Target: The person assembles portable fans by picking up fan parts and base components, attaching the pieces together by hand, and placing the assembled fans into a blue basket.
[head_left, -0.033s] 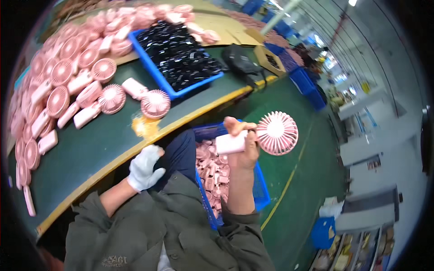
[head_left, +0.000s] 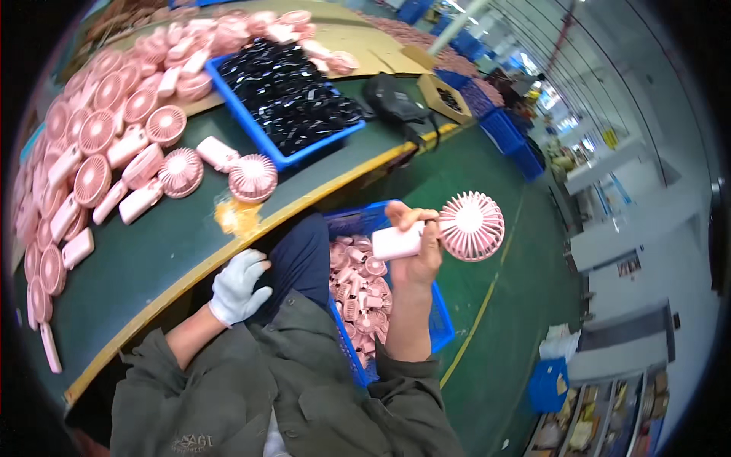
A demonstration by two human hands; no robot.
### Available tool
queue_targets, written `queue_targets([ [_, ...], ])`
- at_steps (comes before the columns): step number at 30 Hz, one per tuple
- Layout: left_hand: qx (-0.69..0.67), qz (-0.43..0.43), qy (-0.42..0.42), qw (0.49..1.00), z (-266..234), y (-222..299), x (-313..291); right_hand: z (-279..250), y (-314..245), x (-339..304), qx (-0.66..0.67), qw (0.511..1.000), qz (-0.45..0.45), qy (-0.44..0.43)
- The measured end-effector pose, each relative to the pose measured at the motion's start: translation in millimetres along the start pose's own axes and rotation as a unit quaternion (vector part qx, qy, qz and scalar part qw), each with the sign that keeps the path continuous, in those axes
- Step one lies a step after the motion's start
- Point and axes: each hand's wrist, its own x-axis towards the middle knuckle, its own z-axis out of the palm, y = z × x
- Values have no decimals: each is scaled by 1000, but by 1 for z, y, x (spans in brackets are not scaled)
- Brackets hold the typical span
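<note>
My right hand (head_left: 420, 255) is closed around the neck of a pink handheld fan (head_left: 472, 226). The fan's round slatted head points right, and its short handle (head_left: 396, 241) sticks out to the left of my fingers. The fan is held up in front of a blue crate (head_left: 443, 320) and the floor. In a white glove, my left hand (head_left: 238, 288) rests near my thigh, below the table's edge. It holds nothing, and its thumb is apart from the curved fingers. Several pink fans and parts (head_left: 358, 297) lie in the crate beside my leg.
On the green table (head_left: 175, 236), a large heap of pink fans (head_left: 95, 133) covers the left. One fan (head_left: 253, 178) lies near the yellow edge. Behind it are a blue tray (head_left: 283, 161) of black parts, a black bag (head_left: 396, 99) and a cardboard box (head_left: 442, 99).
The view has shifted slightly, so the table's things appear a little further left. My right hand and the fan have moved slightly right. Both hands keep the same hold.
</note>
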Motion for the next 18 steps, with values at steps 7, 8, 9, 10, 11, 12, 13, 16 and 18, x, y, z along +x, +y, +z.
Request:
queue_targets([
  [7,344,-203,-121,909,90,-127,-79,-115,1,-79,-28,955,106,275],
  [8,327,-190,-120,918,91,-124,-73,-134,7,-98,-7,935,147,324],
  [9,304,-183,-113,928,94,-123,-69,-148,17,-116,44,908,180,377],
  [10,281,-176,-107,937,96,-123,-64,-161,29,-136,67,890,210,400],
  [11,264,-175,-102,943,96,-126,-64,-160,44,-149,90,858,242,443],
  [12,243,-170,-94,950,97,-128,-59,-168,58,-164,116,847,259,450],
  [13,222,-166,-86,957,98,-132,-54,-175,71,-180,106,811,312,484],
  [16,163,-162,-68,971,99,-144,-48,-185,114,-229,63,769,389,503],
  [18,111,-156,-59,980,110,-145,-44,-211,129,-266,8,727,434,532],
])
